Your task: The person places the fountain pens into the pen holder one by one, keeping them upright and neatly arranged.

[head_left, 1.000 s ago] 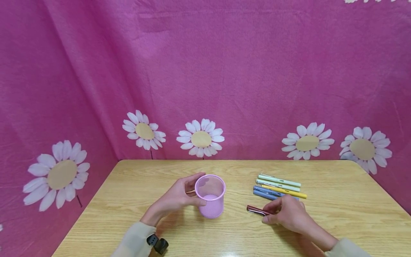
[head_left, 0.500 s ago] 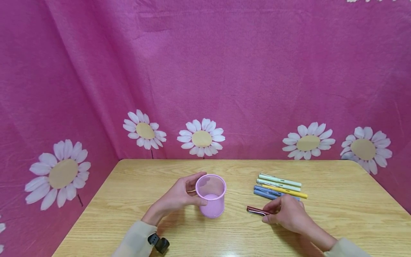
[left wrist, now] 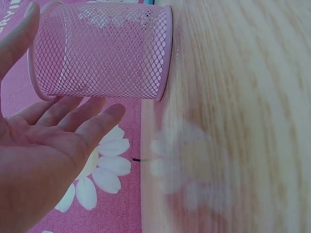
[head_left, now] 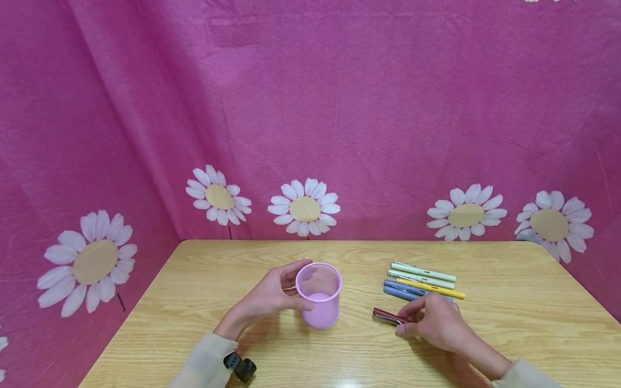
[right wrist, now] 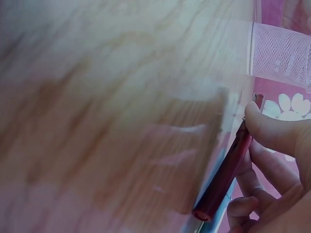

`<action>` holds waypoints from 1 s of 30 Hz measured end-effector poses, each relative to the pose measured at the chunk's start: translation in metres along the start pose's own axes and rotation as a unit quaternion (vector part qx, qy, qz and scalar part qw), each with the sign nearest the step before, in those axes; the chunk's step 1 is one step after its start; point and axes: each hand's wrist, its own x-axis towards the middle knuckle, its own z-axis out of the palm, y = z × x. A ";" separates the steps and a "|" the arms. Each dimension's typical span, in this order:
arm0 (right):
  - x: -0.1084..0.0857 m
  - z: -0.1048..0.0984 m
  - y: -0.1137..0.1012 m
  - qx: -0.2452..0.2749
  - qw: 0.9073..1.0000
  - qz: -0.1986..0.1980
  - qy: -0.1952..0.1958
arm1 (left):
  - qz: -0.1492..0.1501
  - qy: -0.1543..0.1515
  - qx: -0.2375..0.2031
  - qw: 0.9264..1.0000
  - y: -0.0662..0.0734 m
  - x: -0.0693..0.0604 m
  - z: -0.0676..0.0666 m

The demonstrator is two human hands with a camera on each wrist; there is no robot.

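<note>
My left hand (head_left: 264,295) holds a pink mesh pen cup (head_left: 326,315) from its left side, thumb at the near side and fingers behind. The cup stands upright on the table; in the left wrist view its mesh wall (left wrist: 107,48) shows between thumb and fingers. To the right, my right hand (head_left: 436,323) pinches a dark red pen (head_left: 385,317) between thumb and fingers, its clip end pointing left toward the cup. The right wrist view shows the red pen's barrel (right wrist: 226,179) running past the thumb, just off the tabletop.
Behind my right hand several pens lie side by side on the wooden table (head_left: 218,269): pale green pens (head_left: 422,271), a yellow pen (head_left: 448,292) and blue pens (head_left: 402,291). A pink curtain (head_left: 378,108) printed with daisies hangs along the table's back and left edges.
The clip end of the red pen has risen slightly off the table in my right hand. My left hand and the cup have stayed in place.
</note>
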 end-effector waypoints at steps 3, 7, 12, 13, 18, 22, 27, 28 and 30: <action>0.000 -0.002 -0.002 0.011 1.000 0.006 -0.003 | 0.000 -0.001 -0.002 1.000 0.000 0.000 0.000; 0.000 -0.004 -0.003 0.015 1.000 0.001 -0.003 | -0.003 -0.001 -0.004 1.000 0.000 0.000 0.000; 0.000 -0.007 -0.004 0.022 1.000 -0.012 -0.008 | -0.010 0.002 -0.001 1.000 0.001 0.000 0.000; 0.000 -0.007 -0.004 0.026 1.000 -0.013 -0.010 | -0.010 0.002 0.000 1.000 0.001 0.000 0.000; -0.002 -0.012 -0.006 0.042 0.999 -0.016 -0.015 | -0.008 0.002 0.003 1.000 0.001 0.000 0.000; -0.002 -0.016 -0.009 0.047 0.999 -0.017 -0.017 | -0.009 0.002 0.004 1.000 0.002 0.000 0.000; 0.000 -0.021 -0.011 0.051 0.998 -0.023 -0.009 | -0.010 0.004 0.004 1.000 0.001 0.000 0.001; 0.000 -0.022 -0.011 0.050 0.998 -0.027 -0.006 | -0.010 0.004 0.005 1.000 0.001 0.000 0.001; 0.001 -0.025 -0.012 0.045 0.999 -0.031 -0.002 | -0.009 0.005 0.010 1.000 0.001 0.000 0.002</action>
